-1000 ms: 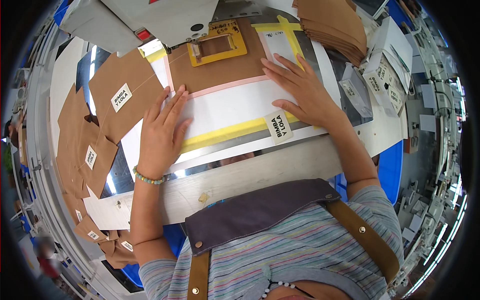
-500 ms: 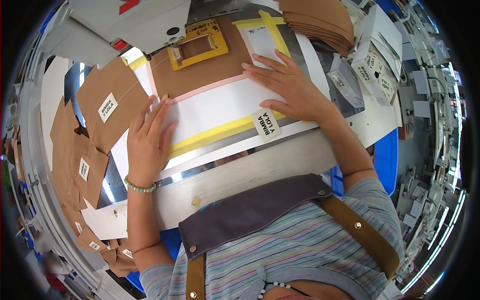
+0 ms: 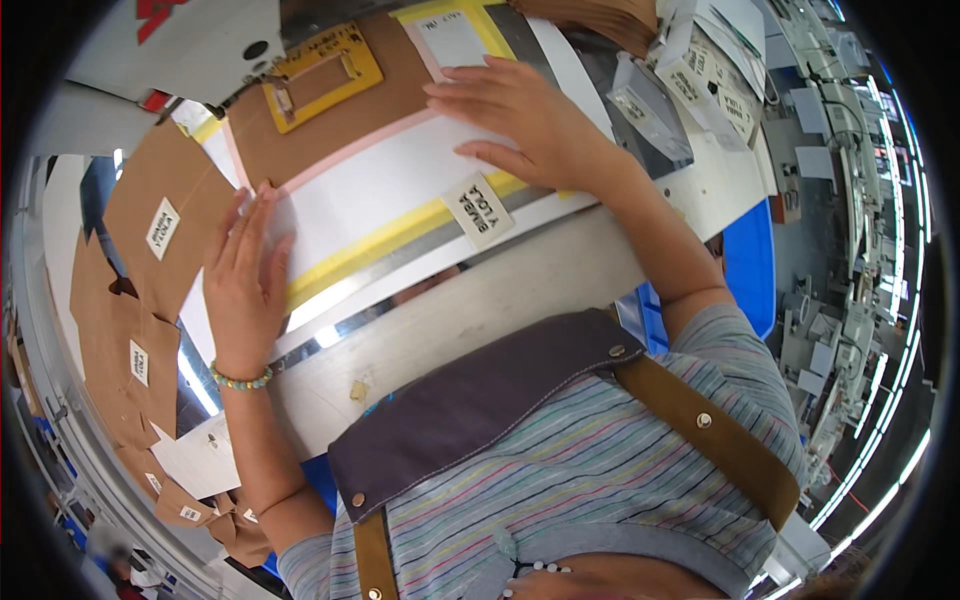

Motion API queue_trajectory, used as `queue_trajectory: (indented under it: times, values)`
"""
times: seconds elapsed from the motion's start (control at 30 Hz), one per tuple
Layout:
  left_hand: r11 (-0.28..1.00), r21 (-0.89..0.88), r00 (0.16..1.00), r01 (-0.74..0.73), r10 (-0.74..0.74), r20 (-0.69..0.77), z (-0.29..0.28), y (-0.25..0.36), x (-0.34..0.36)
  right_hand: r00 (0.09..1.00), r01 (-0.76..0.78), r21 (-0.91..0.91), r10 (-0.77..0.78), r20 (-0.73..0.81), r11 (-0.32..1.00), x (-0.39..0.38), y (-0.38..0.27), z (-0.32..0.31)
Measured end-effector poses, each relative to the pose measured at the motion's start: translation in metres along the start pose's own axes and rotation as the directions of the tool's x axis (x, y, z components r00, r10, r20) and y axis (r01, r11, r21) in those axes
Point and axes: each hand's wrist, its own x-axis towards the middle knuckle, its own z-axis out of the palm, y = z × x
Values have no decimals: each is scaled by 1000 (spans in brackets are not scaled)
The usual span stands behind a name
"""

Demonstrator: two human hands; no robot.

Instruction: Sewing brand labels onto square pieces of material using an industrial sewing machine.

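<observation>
At the left, overlapping brown panels with white labels, spread on the work table. Just beyond, toward the far side, a larger brown panel, also labelled. Farther off, the pale sewing machine head. Next to the larger panel, the left hand, above a bead bracelet: fingers close together, thumb slightly apart, clamped on nothing, tips at the near left corner of a pink border. Within that border, mid-scene and toward the far side, the brown sheet, under a yellow frame. Nearer, a white sheet edged with yellow tape. Right of centre, a loose white label, just on the near side of the right hand: palm down, thumb apart from the outstretched fingers, nothing pinched between, fingertips at the border's right end. Contact pressure impossible to tell. Far right, stacked brown pieces, then a white box of labels; nearer, a blue bin.
</observation>
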Motion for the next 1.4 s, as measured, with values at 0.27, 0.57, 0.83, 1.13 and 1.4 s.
queue_trajectory:
  times: [0.27, 0.57, 0.83, 1.13, 1.4]
  values:
    - [998, 56, 999, -2, 4, -34, 6, -5, -2, 939, -302, 373, 206, 275, 877, -4, -44, -20]
    - [466, -835, 950, 293, -237, 201, -2, 72, 28, 858, -300, 929, 486, 164, 216, 31, -65, -16]
    - [386, -837, 899, 387, -361, 249, 33, 49, 62, 899, -318, 800, 430, 84, 508, 54, -54, 0]
    - [855, -502, 936, 130, -272, -221, 30, 10, 82, 949, -278, 533, 315, 23, 799, 111, 5, 3]
    - [926, -337, 950, 171, -245, -191, 15, -14, 83, 971, -237, 304, 235, 43, 923, 175, 42, 15]
